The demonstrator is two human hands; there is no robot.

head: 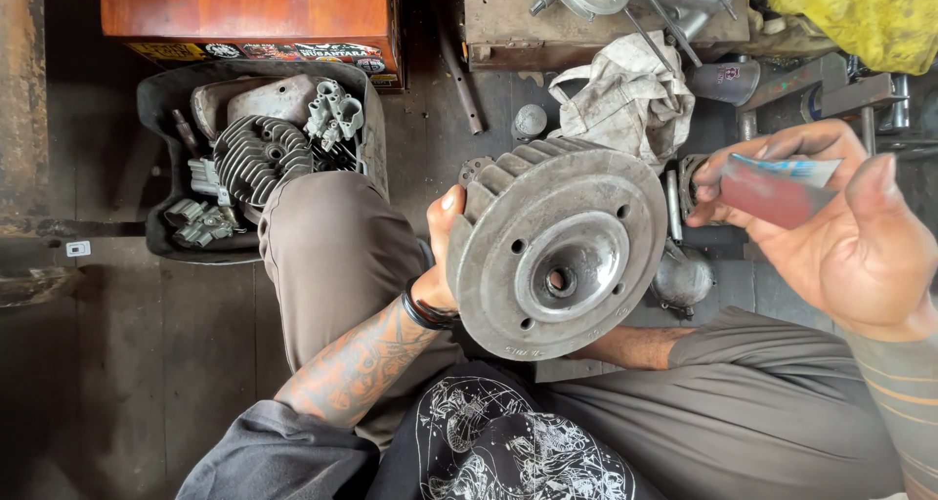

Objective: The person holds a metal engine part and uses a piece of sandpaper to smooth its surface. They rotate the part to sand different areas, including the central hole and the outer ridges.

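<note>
My left hand [445, 256] grips the finned rim of a round grey metal cylinder head [557, 251], holding it tilted over my lap with its flat face and central recess toward me. My right hand [840, 236] is raised to the right of it and pinches a folded piece of dark red sandpaper [777, 187] with a pale blue-printed back. The sandpaper is apart from the metal part. A black band circles my left wrist.
A black tub [161, 99] at the left holds a finned engine part [256, 158] and several small castings. A dirty white rag [630, 94], a wooden block [508, 21] with metal parts, an orange box [244, 6] and a yellow cloth [860, 11] lie ahead on the dark plank floor.
</note>
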